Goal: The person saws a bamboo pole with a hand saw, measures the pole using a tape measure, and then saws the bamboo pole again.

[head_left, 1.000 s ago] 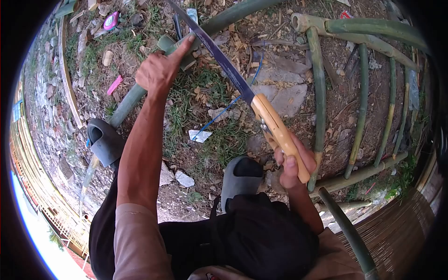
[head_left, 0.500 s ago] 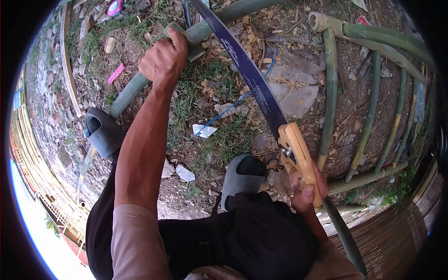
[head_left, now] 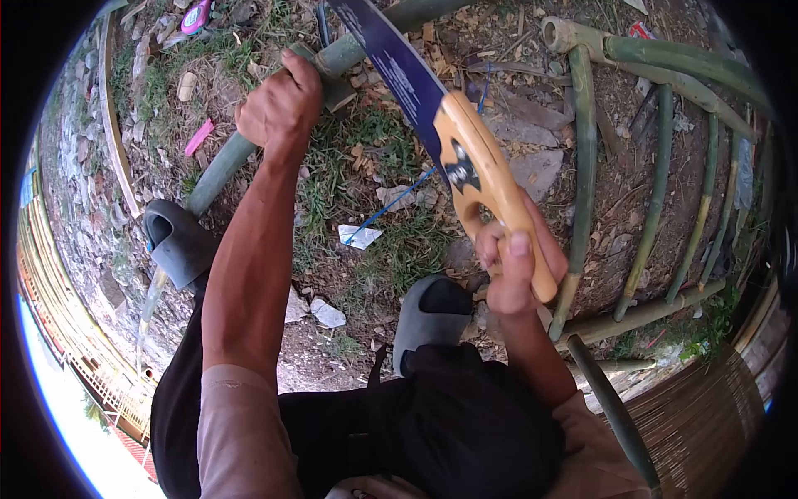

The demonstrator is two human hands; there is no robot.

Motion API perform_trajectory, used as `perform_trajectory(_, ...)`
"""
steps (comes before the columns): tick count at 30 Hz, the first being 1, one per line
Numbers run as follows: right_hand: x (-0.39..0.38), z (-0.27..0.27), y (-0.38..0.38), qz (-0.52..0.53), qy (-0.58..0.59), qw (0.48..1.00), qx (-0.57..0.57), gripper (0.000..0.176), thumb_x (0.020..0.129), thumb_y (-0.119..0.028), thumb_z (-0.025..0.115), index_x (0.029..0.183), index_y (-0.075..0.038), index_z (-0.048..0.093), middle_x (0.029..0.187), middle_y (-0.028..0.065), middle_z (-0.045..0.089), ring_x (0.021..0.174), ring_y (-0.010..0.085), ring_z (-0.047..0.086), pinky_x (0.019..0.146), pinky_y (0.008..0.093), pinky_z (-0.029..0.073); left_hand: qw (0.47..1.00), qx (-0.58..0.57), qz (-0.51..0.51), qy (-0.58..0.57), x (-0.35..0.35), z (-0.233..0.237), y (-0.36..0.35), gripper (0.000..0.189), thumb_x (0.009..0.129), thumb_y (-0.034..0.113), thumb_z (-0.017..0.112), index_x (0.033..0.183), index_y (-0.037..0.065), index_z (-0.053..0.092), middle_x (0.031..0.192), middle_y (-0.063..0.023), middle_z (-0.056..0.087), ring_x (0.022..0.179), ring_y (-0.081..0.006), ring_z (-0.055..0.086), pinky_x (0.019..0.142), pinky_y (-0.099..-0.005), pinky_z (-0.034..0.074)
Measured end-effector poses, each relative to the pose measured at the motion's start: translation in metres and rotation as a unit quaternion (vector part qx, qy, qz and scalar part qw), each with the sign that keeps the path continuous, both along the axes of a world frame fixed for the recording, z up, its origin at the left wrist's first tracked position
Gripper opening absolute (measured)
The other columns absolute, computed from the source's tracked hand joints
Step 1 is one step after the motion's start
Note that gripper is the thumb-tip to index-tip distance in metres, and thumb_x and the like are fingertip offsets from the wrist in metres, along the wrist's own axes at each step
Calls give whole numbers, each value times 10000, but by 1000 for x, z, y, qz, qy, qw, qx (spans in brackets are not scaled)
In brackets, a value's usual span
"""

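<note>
My left hand (head_left: 278, 104) grips a long green bamboo pole (head_left: 218, 170) that runs diagonally from the lower left up to the top centre. My right hand (head_left: 514, 266) is closed around the yellow wooden handle (head_left: 486, 179) of a handsaw. Its dark blue blade (head_left: 386, 50) reaches up and left across the pole, just right of my left hand. My left foot in a grey slipper (head_left: 176, 241) presses on the pole lower down; the right slipper (head_left: 428, 316) rests on the ground.
A frame of green bamboo poles (head_left: 582, 158) lies on the dirt at right. Stones, dry leaves, paper scraps (head_left: 359, 235), a blue cord (head_left: 391, 204) and a pink wrapper (head_left: 198, 137) litter the ground. A woven bamboo panel (head_left: 706, 407) stands at lower right.
The saw has been pushed forward and up along the pole after being drawn back half a second ago. My left hand now wraps the pole instead of pointing a finger on it.
</note>
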State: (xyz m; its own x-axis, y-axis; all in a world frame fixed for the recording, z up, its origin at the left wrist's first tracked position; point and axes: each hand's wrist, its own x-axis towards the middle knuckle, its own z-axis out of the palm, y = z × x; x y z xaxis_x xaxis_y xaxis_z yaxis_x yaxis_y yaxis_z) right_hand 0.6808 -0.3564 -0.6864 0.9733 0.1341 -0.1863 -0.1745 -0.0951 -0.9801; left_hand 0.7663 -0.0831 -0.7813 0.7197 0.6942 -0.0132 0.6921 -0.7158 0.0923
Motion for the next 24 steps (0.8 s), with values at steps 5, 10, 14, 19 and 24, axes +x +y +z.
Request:
perform_trajectory(5,-1,-2,-1,-15,-14,999,28,648,983,-355,519,1341,184,492,749,121,602,551,92,489,508,246,424,1000,-16,-1,13,3,7,3,662,989,510,314,833,85,797,792,-236,721,806,-433,720,828,-500,529)
perform_trajectory(10,-45,17,-41,-38,13,996,76,535,975,-235,531,1294,194,539,774,145,656,560,81,512,490,250,423,1000,7,-5,12,0,1,1,653,991,498,321,798,87,790,780,-225,721,772,-392,726,866,-462,502)
perform_trajectory(14,36,-17,32,-13,-34,999,37,480,986,-180,511,1297,183,547,699,99,612,560,80,508,501,246,421,1000,23,-5,-1,-1,3,5,650,992,495,325,788,89,789,786,-229,721,758,-387,726,860,-464,504)
perform_trajectory(19,-46,2,-51,-26,7,994,102,518,1000,-243,497,1293,182,547,770,112,639,572,78,508,504,235,417,999,19,-22,-18,0,0,4,641,993,492,332,777,101,792,725,-197,716,714,-375,725,848,-459,503)
perform_trajectory(24,44,-26,44,-32,-15,997,70,420,977,-210,562,1255,100,619,736,36,636,553,67,515,492,253,412,999,21,-24,-20,0,-2,4,628,998,470,336,777,98,791,696,-192,709,702,-372,724,872,-476,497)
